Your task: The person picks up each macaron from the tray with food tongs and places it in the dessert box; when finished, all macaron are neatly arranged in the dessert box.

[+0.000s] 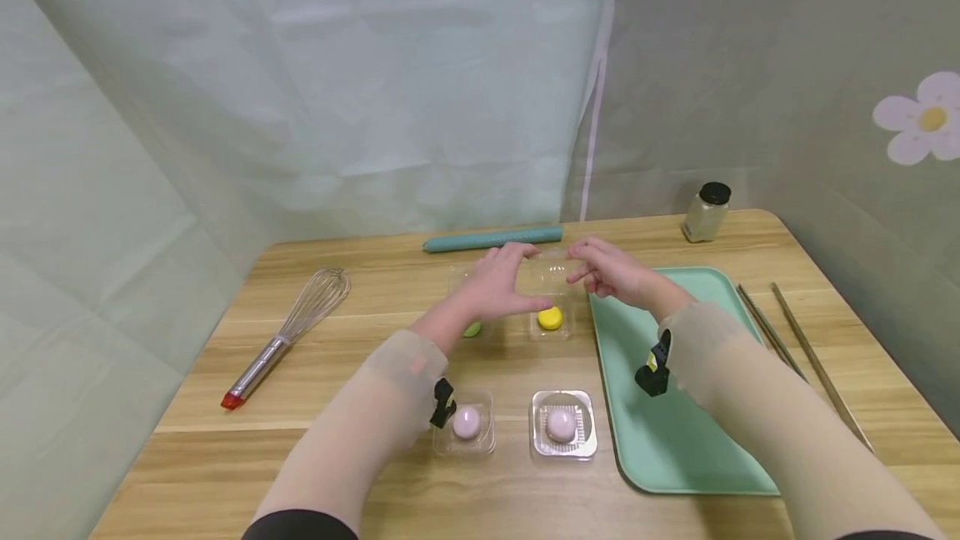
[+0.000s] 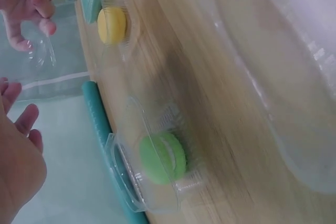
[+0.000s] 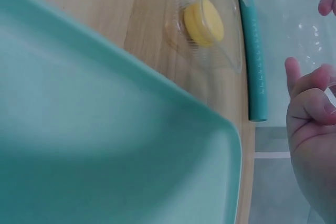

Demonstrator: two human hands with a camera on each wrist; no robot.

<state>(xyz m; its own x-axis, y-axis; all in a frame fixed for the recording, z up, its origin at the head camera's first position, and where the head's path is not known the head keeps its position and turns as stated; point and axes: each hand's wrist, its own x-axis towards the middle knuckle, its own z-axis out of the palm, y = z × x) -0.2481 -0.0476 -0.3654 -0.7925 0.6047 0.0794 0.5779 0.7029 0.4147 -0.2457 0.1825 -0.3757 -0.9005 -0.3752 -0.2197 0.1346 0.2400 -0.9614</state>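
A yellow macaron (image 1: 550,318) sits in a clear plastic box whose lid (image 1: 551,271) stands raised at the back. My right hand (image 1: 611,273) pinches the lid's edge between thumb and finger, as the left wrist view also shows. Across from it, my left hand (image 1: 498,286) hovers with fingers and thumb spread apart, nothing gripped. Below the left hand, a green macaron (image 2: 163,158) rests in another clear box (image 2: 152,203), partly hidden in the head view. Nearer the front, two lilac macarons (image 1: 467,422) sit in clear boxes (image 1: 587,440).
A mint-green tray (image 1: 675,440) lies under the right forearm, with two metal rods (image 1: 817,361) beyond it. A teal rolled cylinder (image 1: 491,239) lies along the back edge. A whisk (image 1: 288,332) is at left, a black-lidded jar (image 1: 707,213) at back right.
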